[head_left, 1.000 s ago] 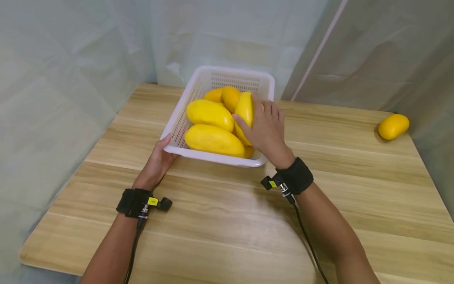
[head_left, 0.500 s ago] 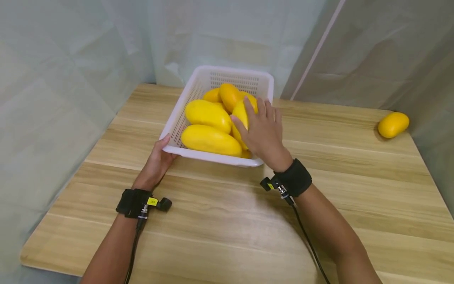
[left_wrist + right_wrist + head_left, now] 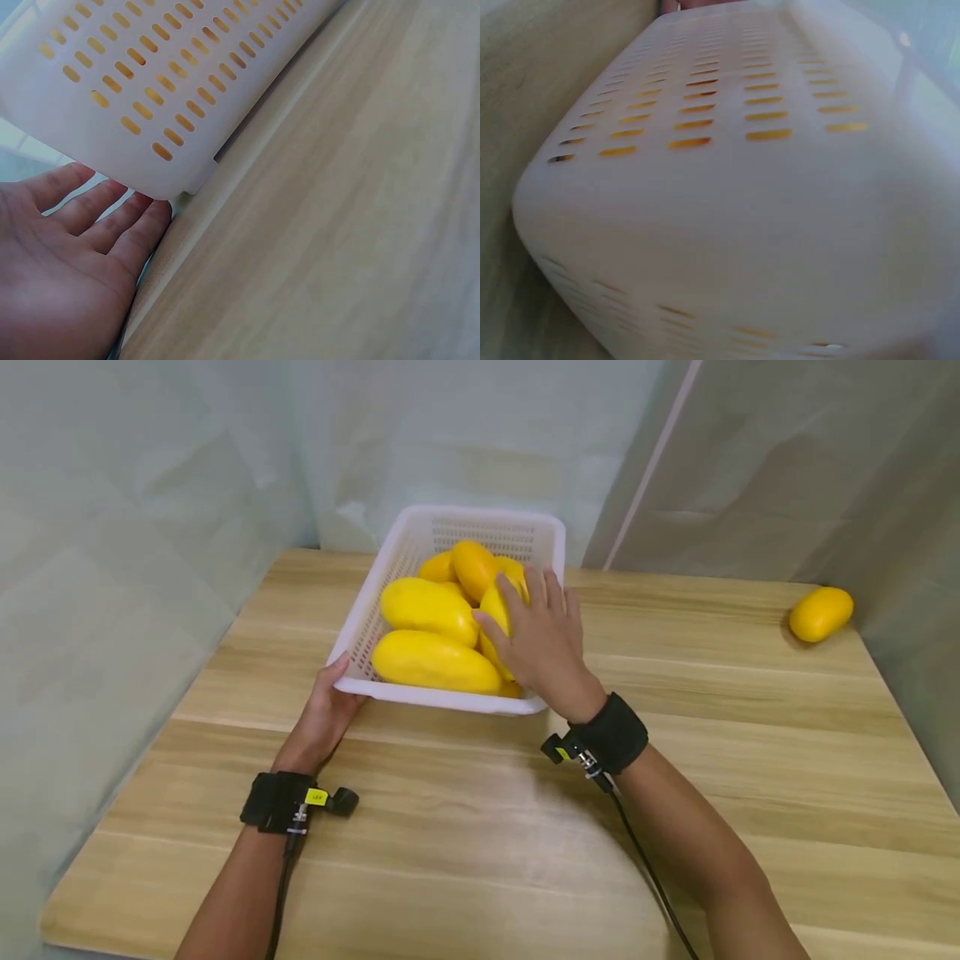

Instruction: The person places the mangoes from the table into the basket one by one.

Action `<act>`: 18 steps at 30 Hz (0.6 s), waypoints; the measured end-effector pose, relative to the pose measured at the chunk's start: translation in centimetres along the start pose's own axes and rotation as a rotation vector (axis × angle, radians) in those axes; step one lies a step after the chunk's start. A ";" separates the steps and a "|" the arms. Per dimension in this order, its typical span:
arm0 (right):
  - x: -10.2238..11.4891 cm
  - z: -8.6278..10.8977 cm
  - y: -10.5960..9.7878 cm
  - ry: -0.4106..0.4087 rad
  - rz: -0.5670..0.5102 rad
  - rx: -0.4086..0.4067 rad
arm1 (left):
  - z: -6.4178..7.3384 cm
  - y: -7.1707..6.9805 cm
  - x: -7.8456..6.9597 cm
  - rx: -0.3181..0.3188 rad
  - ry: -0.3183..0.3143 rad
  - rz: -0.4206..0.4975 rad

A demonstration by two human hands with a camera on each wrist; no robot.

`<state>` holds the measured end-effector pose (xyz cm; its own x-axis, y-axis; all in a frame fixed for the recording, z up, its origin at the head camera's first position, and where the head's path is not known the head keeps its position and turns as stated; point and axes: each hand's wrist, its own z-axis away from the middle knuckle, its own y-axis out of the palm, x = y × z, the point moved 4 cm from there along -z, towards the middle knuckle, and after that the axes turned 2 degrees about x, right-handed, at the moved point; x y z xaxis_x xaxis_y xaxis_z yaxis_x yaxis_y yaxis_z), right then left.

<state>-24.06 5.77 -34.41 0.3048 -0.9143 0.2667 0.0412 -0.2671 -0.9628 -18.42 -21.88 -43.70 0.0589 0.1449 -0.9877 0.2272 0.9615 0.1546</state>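
Note:
A white plastic basket [image 3: 450,697] with slotted walls stands on the table and holds several yellow mangoes [image 3: 437,662]. At its near left corner my left hand [image 3: 327,714] grips it, thumb on the rim and fingers against the outside wall; in the left wrist view those fingers [image 3: 142,240] touch the lower corner. My right hand [image 3: 545,639] lies spread over a mango [image 3: 491,643] on the basket's right side, partly covering it. The right wrist view shows only the basket's outer wall [image 3: 727,202], with yellow behind the slots.
A single mango [image 3: 821,614] lies at the far right corner of the wooden table [image 3: 465,860]. Grey-green sheeting [image 3: 480,435] hangs behind the table and along its sides. Black cables [image 3: 645,860] run from both wrist cameras.
My right hand has loosened from the mango at the basket's right side, which has settled lower and leftward, and its fingers have spread over it. My left hand keeps its place at the corner.

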 end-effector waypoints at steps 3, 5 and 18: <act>0.2 -0.2 0.2 -0.011 -0.016 0.011 | 0.2 -0.4 0.0 -0.006 0.001 -0.002; 0.3 -0.3 0.3 -0.014 -0.030 0.010 | 0.2 -0.6 0.0 -0.007 0.004 -0.004; -0.1 -0.4 0.3 -0.018 -0.136 0.049 | -0.1 -0.5 0.3 -0.003 -0.002 0.008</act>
<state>-24.47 5.70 -34.72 0.3105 -0.8649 0.3943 0.1298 -0.3724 -0.9190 -18.63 -22.34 -44.08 0.0623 0.1527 -0.9863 0.2239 0.9609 0.1629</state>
